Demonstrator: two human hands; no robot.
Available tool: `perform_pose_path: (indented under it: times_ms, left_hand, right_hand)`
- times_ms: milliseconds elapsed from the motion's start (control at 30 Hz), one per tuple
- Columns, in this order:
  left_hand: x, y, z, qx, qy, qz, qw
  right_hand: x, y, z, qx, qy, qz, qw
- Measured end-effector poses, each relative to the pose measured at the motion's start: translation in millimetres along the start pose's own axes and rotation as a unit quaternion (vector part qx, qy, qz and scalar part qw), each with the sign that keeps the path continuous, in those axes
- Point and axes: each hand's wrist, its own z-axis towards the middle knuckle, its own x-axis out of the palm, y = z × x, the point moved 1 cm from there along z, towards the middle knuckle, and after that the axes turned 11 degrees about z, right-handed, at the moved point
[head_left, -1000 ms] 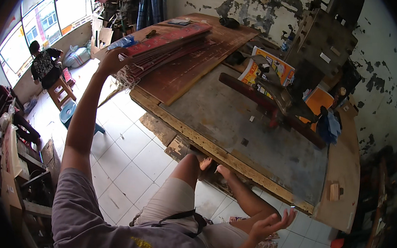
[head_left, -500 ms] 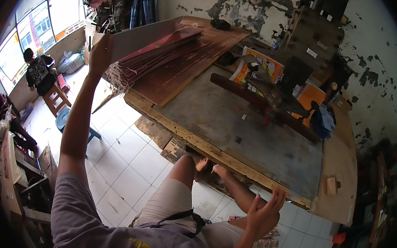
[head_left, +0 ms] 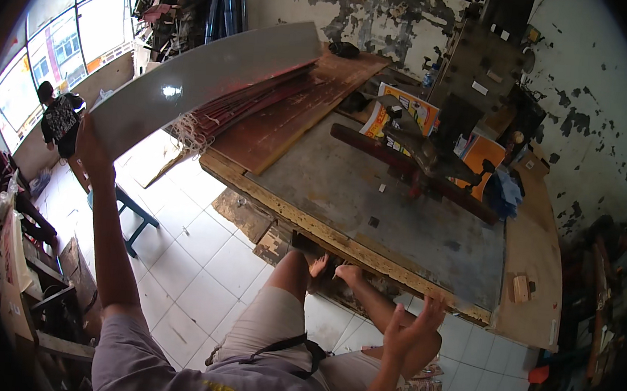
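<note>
My left hand [head_left: 94, 150], at the far left with its arm stretched out, grips the near end of a long, glossy grey sheet [head_left: 213, 69]. That sheet slants up and to the right over a stack of thin red sheets [head_left: 250, 107] with pale strings hanging from their near ends. Under the stack is a brown board [head_left: 281, 135] on the worktable. My right hand [head_left: 413, 332] is by the table's front edge [head_left: 339, 239], fingers spread and holding nothing. Whether its fingertips touch the edge I cannot tell.
A metal-plated tabletop [head_left: 372, 192] carries a dark red bar [head_left: 410, 169] with a metal frame, plus orange printed papers [head_left: 483, 160]. A small wooden block [head_left: 521, 288] lies at right. A blue stool [head_left: 134, 219] and a seated person [head_left: 61, 120] are at left.
My left hand has moved left and down, drawing the grey sheet outward and raising it off the red stack, so more of its face shows. My right hand has barely shifted.
</note>
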Motion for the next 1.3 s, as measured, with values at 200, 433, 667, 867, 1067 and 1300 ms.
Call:
perform_pose_path:
  times_ms: [200, 433, 667, 867, 1067, 1300]
  left_hand:
    - [-68, 47, -72, -0.269, 0.001, -0.306, 0.913]
    - [-112, 19, -113, -0.359, 0.115, -0.45, 0.81]
    - [-96, 26, -144, -0.462, 0.141, -0.389, 0.784]
    - [-77, 3, -150, -0.481, 0.193, -0.391, 0.761]
    - [-62, -23, -130, -0.422, 0.307, -0.487, 0.7]
    - [-60, -87, -122, -0.397, 0.178, -0.734, 0.522]
  right_hand:
    - [26, 64, 21, -0.114, 0.045, 0.106, 0.987]
    - [38, 125, 58, -0.24, 0.034, 0.111, 0.964]
    - [35, 140, 60, -0.316, 0.02, 0.068, 0.946]
    - [18, 132, 46, -0.291, 0.04, 0.086, 0.952]
    - [-9, 132, 33, -0.269, 0.03, 0.088, 0.959]
    - [-64, 151, 24, -0.169, 0.074, 0.15, 0.971]
